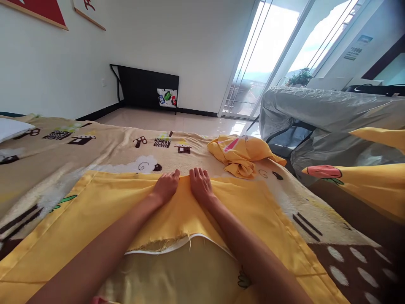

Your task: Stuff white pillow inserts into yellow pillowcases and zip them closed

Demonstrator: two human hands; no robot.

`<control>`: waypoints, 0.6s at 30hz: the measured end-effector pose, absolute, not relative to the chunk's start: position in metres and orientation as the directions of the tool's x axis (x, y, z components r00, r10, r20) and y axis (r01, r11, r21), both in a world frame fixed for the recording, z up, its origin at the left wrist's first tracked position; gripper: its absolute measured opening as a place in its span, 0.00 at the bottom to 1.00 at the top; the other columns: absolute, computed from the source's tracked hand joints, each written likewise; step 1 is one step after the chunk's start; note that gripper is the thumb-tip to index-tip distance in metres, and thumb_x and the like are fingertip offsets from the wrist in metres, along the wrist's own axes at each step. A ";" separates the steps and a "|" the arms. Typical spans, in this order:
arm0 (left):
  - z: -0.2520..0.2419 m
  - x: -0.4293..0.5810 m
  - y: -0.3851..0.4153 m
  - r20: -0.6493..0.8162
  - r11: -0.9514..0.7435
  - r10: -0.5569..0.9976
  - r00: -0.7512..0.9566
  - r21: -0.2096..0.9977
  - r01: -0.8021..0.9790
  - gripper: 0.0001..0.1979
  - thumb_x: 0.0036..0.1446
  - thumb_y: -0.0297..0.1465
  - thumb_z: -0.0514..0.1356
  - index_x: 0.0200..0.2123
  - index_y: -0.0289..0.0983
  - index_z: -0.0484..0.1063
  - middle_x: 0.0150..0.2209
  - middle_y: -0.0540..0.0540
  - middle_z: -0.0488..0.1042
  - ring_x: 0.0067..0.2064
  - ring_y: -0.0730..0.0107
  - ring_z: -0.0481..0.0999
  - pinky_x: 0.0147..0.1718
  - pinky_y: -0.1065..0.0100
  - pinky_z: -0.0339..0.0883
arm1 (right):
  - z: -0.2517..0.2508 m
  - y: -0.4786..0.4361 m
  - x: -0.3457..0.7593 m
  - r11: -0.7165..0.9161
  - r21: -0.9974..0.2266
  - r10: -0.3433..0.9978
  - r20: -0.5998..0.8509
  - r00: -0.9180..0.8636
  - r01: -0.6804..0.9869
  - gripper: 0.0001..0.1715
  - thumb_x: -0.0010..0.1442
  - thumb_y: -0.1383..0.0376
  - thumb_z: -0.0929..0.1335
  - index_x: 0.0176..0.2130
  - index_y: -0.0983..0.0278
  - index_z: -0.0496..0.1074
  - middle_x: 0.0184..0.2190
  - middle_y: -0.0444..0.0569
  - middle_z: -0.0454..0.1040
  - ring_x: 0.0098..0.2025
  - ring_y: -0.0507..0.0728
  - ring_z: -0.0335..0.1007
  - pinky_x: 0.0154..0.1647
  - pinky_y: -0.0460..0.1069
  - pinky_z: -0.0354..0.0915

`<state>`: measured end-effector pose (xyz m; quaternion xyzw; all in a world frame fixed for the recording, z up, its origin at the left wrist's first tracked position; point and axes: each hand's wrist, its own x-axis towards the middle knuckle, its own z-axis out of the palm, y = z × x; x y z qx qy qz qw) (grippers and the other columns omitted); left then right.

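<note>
A yellow fabric cover lies spread over a beige patterned blanket on a bed. My left hand and my right hand rest side by side, palms down, on the cover's far edge near the middle, fingers pressing the cloth flat. Neither hand holds anything. Close to me the cover has a frayed hem and a white zipper opening, with paler lining showing inside. A crumpled yellow pillowcase with a pink print lies on the blanket just beyond and to the right of my right hand.
More yellow cloth with a carrot print hangs at the right. A chair under grey plastic sheeting stands by the bed's far right. A black folded table leans against the wall. A white pillow sits at the left edge.
</note>
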<state>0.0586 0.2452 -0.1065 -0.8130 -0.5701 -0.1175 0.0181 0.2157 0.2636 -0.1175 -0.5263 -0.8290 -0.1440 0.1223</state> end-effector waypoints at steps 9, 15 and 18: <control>-0.111 0.062 0.253 0.225 -0.351 0.918 0.326 0.082 0.933 0.14 0.65 0.33 0.47 0.40 0.35 0.71 0.43 0.38 0.74 0.46 0.56 0.72 0.44 0.60 0.64 | -0.117 0.257 0.214 0.399 0.020 0.850 0.368 -0.378 0.917 0.15 0.66 0.71 0.55 0.41 0.64 0.68 0.41 0.55 0.71 0.44 0.61 0.62 0.46 0.54 0.56; -0.108 0.061 0.245 0.260 -0.318 0.921 0.291 0.070 0.945 0.15 0.63 0.29 0.47 0.46 0.30 0.69 0.46 0.33 0.72 0.50 0.50 0.69 0.48 0.54 0.62 | -0.118 0.214 0.209 0.601 -0.161 0.774 0.360 -0.521 0.783 0.21 0.66 0.63 0.58 0.57 0.61 0.62 0.57 0.52 0.66 0.58 0.58 0.58 0.57 0.53 0.54; -0.107 0.060 0.227 0.297 -0.326 0.910 0.290 0.076 0.943 0.21 0.59 0.23 0.48 0.55 0.31 0.63 0.52 0.32 0.69 0.54 0.52 0.67 0.52 0.54 0.59 | -0.132 0.210 0.217 0.656 -0.261 0.753 0.284 -0.593 0.708 0.32 0.66 0.56 0.60 0.65 0.62 0.52 0.65 0.52 0.56 0.66 0.58 0.48 0.64 0.55 0.48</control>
